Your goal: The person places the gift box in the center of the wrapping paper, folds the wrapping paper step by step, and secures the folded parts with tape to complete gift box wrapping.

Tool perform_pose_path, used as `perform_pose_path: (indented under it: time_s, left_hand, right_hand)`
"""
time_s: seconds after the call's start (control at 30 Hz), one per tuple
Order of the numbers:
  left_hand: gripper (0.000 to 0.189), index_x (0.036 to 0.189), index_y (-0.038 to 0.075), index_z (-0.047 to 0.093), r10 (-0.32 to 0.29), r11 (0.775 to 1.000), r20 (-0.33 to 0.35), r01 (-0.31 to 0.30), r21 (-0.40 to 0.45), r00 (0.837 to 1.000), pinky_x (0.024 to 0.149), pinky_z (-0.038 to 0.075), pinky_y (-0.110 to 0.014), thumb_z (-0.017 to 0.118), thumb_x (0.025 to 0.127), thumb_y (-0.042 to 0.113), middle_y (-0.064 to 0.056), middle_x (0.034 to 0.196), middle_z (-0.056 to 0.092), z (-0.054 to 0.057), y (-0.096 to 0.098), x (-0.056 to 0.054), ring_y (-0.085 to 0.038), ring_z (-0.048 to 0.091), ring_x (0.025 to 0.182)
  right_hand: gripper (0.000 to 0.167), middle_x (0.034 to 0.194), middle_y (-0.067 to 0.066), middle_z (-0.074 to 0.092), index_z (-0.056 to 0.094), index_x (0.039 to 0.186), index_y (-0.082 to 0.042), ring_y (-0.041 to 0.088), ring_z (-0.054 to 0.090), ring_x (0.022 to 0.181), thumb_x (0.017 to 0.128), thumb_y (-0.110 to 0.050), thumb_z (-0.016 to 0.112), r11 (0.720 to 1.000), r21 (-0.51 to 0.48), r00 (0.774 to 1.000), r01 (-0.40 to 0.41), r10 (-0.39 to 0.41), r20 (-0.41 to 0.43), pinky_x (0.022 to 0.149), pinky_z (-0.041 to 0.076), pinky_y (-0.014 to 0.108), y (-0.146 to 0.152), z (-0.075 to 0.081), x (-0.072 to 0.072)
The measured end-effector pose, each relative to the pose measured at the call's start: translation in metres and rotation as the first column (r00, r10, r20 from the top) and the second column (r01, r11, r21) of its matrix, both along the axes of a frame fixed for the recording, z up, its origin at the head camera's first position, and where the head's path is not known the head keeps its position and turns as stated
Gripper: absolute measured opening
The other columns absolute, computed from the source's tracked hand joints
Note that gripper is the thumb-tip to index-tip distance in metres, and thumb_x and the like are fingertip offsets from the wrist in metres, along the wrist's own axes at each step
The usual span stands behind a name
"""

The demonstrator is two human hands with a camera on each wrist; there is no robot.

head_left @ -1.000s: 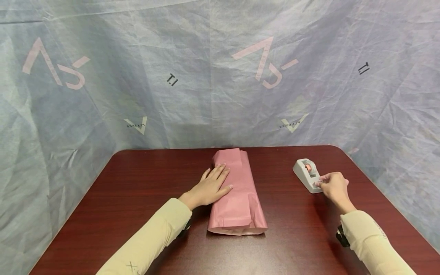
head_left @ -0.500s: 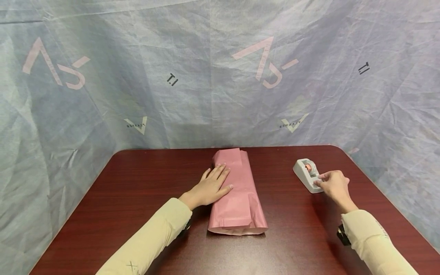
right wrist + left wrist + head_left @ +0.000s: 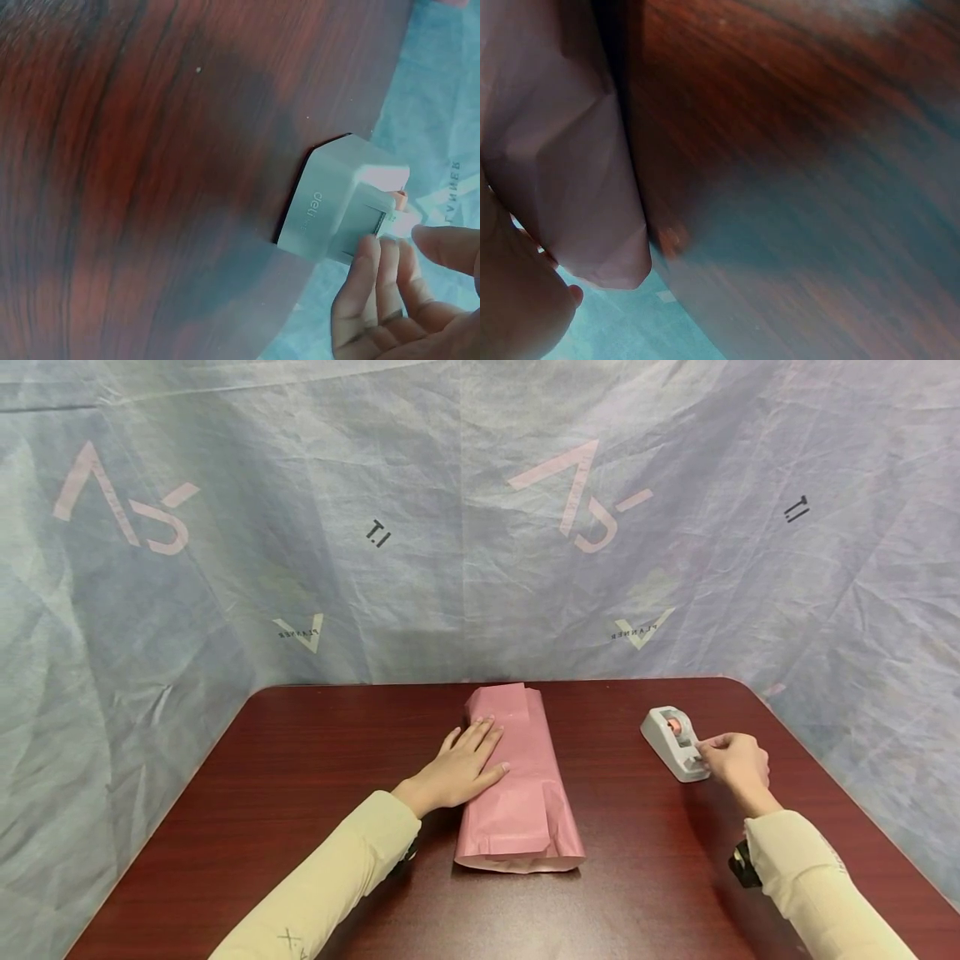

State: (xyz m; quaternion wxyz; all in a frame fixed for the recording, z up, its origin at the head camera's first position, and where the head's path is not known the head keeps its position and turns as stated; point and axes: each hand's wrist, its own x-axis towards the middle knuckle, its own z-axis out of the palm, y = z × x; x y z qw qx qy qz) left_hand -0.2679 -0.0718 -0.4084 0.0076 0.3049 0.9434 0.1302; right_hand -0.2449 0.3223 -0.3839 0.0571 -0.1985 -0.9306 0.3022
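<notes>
Two hands well apart: left hand [image 3: 453,768] flat on a pink package [image 3: 525,768], right hand [image 3: 735,762] at a tape dispenser [image 3: 663,742]

Behind everything hangs a pale blue-grey cloth [image 3: 450,568], its printed letters reversed. Before it spreads the dark red table [image 3: 345,727]; its near edge falls outside the head view. My pale sleeves [image 3: 337,864] are cut off at the bottom.

The package lies midway between the table's left and right edges. Its long axis runs from near to far, the far end leaning slightly left and reaching about to the far edge. The near end points at me and shows a pale lining [image 3: 517,865].

My left hand rests palm down on the package's left side, fingers straight and a little spread, thumb apart, gripping nothing. The left wrist view shows only a dim part of it.

My right hand has its fingers curled and the thumb tip close to them, at the dispenser's near end. Whether they pinch a strip of tape I cannot tell.

The grey dispenser stands toward the far right corner, its roll end toward the far edge, its near end slanting right, partly covered by my fingers. Inside shows a small orange core [image 3: 674,725].
</notes>
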Motion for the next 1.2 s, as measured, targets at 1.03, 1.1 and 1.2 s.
perform_pose_path:
  time_s: [1.03, 1.1, 1.2]
  left_hand:
    - [0.068, 0.148, 0.015, 0.015, 0.005, 1.000, 0.005, -0.005, -0.001, 1.000, 0.112, 0.004, -0.049, 0.027, 0.094, 0.055, -0.006, 0.155, 0.007, -0.002, -0.001, 0.000, -0.021, 0.005, 0.143]
    - [0.068, 0.148, 0.015, 0.015, 0.006, 1.000, 0.007, -0.006, 0.001, 1.000, 0.112, 0.004, -0.049, 0.027, 0.094, 0.055, -0.006, 0.155, 0.007, -0.001, 0.000, 0.000, -0.021, 0.005, 0.143]
    - [0.067, 0.148, 0.015, 0.015, 0.004, 1.000, 0.009, -0.004, -0.001, 1.000, 0.112, 0.004, -0.049, 0.027, 0.095, 0.054, -0.006, 0.155, 0.007, -0.001, 0.000, 0.000, -0.021, 0.005, 0.143]
  right_hand:
    - [0.042, 0.072, -0.006, 0.060, 0.053, 0.115, 0.014, 0.001, 0.064, 0.062, 0.087, -0.018, 0.058, 0.919, -0.390, 0.998, -0.065, 0.069, -0.005, 0.063, 0.052, 0.023, 0.011, -0.007, 0.005]
    - [0.042, 0.071, -0.006, 0.059, 0.052, 0.115, 0.015, 0.001, 0.063, 0.061, 0.087, -0.017, 0.058, 0.912, -0.403, 0.997, -0.073, 0.074, -0.012, 0.063, 0.053, 0.023, 0.011, -0.007, 0.005]
    - [0.042, 0.070, -0.007, 0.059, 0.051, 0.116, 0.016, 0.000, 0.062, 0.061, 0.087, -0.014, 0.057, 0.901, -0.424, 0.996, -0.089, 0.085, -0.029, 0.065, 0.054, 0.025, 0.012, -0.007, 0.005]
